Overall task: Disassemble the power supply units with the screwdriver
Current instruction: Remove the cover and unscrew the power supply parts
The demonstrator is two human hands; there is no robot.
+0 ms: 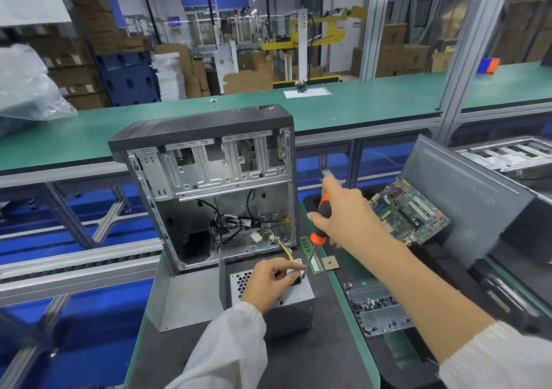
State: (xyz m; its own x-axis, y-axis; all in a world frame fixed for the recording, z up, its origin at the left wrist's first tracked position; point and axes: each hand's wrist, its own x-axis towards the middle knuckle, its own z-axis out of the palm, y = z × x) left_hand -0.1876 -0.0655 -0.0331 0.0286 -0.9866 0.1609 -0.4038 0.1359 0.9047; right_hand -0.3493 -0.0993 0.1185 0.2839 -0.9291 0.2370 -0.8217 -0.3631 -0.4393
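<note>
A grey metal power supply unit lies on the dark bench mat in front of an opened computer case. Yellow and black wires run from the unit into the case. My left hand rests on top of the unit, its thumb and forefinger pinched at the screwdriver's tip. My right hand grips the orange and black handle of the screwdriver, which stands nearly upright. Its shaft points down onto the unit's top right corner.
A green memory stick and a square processor chip lie right of the unit. A metal tray holds several loose screws. A motherboard lies in a grey bin at the right. A bent metal cover sits left of the unit.
</note>
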